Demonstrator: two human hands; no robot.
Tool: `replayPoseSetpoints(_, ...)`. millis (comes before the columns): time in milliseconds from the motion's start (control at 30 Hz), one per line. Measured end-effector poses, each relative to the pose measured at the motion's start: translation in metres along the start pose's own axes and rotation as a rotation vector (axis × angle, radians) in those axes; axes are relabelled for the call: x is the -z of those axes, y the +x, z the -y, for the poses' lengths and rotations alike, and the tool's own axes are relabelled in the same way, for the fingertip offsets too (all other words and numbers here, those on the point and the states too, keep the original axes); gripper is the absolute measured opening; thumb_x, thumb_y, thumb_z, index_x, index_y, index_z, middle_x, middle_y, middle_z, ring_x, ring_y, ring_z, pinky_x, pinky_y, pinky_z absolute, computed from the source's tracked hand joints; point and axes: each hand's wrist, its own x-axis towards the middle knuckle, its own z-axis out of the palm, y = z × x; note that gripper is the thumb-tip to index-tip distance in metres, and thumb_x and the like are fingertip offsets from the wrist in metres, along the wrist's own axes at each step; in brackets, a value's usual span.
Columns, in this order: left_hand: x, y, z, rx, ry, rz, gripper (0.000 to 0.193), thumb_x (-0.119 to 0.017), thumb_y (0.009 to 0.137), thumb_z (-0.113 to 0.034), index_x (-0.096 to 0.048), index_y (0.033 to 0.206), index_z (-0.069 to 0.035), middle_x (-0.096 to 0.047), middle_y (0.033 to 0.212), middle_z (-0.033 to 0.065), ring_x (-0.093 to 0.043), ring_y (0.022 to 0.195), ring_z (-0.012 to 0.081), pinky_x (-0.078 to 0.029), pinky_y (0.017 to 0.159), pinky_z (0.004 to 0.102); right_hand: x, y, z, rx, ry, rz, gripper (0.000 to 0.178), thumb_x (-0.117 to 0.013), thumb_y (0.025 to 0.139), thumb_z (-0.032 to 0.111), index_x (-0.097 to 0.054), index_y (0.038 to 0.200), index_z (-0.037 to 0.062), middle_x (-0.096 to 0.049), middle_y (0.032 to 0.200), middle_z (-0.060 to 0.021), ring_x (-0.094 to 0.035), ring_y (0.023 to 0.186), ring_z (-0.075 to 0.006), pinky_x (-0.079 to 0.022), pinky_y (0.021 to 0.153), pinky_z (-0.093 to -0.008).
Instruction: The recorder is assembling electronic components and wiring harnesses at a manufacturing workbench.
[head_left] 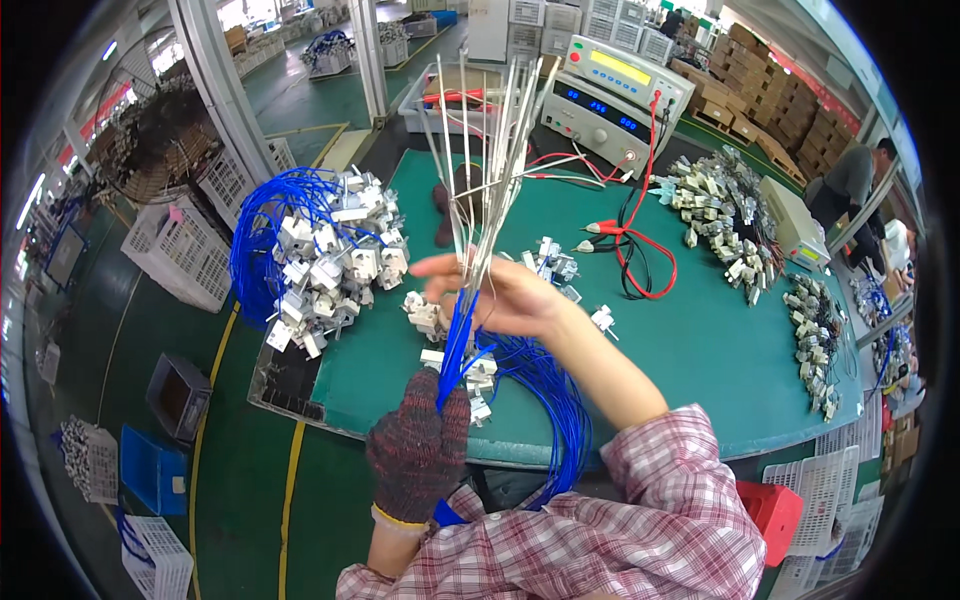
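Observation:
My left hand (418, 445), in a dark knitted glove, is closed around a bundle of blue wires (458, 345). The bundle stands upright, and its long silvery strands (495, 185) fan out at the top. Behind these strands is my bare right hand (515, 300), its fingers stretched to the left and apart, the wires crossing in front of them. White connectors (480, 375) lie on the green table mat beside the bundle. From there a loop of blue wire (570, 420) hangs over the table's near edge.
A heap of white connectors (335, 260) with blue wires lies left. Behind stand a test instrument (615, 100) with red and black clip leads (625, 235) and a clear plastic bin (415, 100). More connector bundles (725, 220) line the right side. A red stool (770, 520) stands near right.

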Motion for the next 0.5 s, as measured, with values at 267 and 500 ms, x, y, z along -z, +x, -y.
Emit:
replayPoseSetpoints(267, -0.004, -0.002, 0.010, -0.155, 0.104, 0.022, 0.021, -0.060, 0.078, -0.014, -0.062, 0.099, -0.010, -0.059, 0.107, 0.0167, -0.058, 0.059, 0.0251, -0.045, 0.047, 0.0376, -0.063, -0.052, 0.048, 0.248, -1.535, -0.467, 0.018, -0.056, 0.090, 0.015, -0.061, 0.101, 0.0019, -0.063, 0.089, -0.0103, -0.062, 0.079, -0.0196, -0.049, 0.066, -0.0310)
replayPoseSetpoints(500, -0.003, 0.000, -0.011, 0.025, 0.084, 0.019, 0.031, -0.057, 0.089, -0.030, -0.056, 0.109, -0.006, -0.062, 0.071, 0.0158, -0.059, 0.058, 0.0349, -0.045, 0.053, 0.0433, -0.088, -0.005, 0.034, 0.616, -2.402, -0.230, 0.015, -0.061, 0.068, 0.010, -0.063, 0.081, 0.0021, -0.060, 0.077, -0.0094, -0.052, 0.076, -0.0247, -0.042, 0.084, -0.0401)
